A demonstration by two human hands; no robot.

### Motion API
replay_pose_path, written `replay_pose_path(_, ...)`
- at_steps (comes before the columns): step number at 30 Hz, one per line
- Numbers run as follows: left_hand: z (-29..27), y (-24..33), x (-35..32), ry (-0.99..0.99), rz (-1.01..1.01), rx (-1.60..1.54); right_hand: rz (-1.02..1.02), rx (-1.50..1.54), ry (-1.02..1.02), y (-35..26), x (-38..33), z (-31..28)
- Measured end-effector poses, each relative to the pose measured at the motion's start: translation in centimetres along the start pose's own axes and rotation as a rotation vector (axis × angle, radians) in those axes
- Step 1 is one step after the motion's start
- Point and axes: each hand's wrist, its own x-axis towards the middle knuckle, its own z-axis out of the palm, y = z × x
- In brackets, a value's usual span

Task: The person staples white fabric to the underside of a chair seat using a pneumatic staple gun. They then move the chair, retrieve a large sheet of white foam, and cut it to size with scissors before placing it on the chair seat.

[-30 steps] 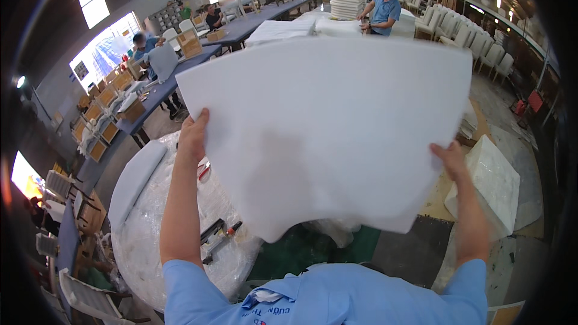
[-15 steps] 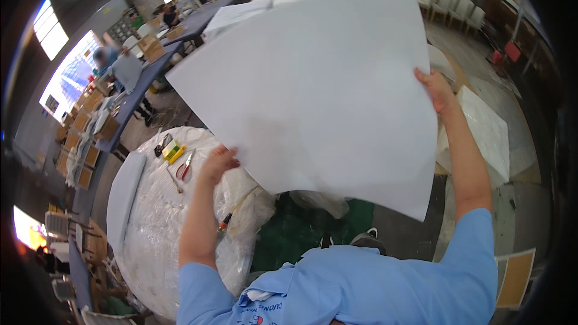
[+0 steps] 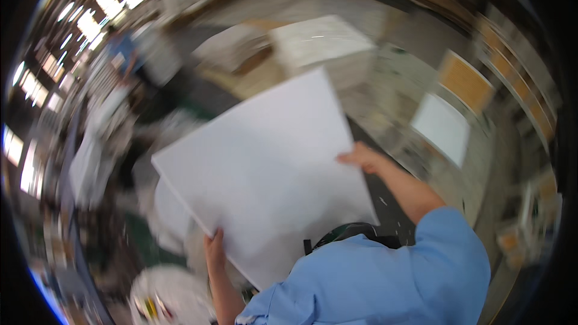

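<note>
The white sheet (image 3: 265, 174) has been swung down from its raised spread and tilted, one corner now lowest. The view has been turned rightward and blurred, so stacked white boards (image 3: 325, 45) are now seen beyond it. The round covered bench (image 3: 171, 301) has been shifted to the lower left edge.

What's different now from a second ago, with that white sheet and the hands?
The big white sheet has come down from spread in front of the person to lower and tilted, and the view has swung round, blurred. Left hand now grips its near edge, right hand its right edge. Both hands still hold it.
</note>
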Motion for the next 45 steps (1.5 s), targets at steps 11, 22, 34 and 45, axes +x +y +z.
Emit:
replay_pose_path(11, 25.9, 5.8, -4.3, -0.624, 0.255, -0.056, -0.237, 0.400, 0.583, 12.7, -25.4, -26.0)
replay_pose_path(22, 46.0, -1.1, -21.9, -0.884, 0.099, 0.114, 0.014, 0.300, 1.102, 36.3, -44.0, -26.8)
replay_pose_path(34, 66.1, 1.6, -21.2, -0.972, 0.185, 0.148, -0.030, 0.270, 1.386, 36.7, -43.5, -40.0)
replay_pose_path(45, 93.7, 9.1, -11.5, -1.085, 0.202, 0.234, -0.024, -0.002, 1.476, 28.5, -33.6, -61.1)
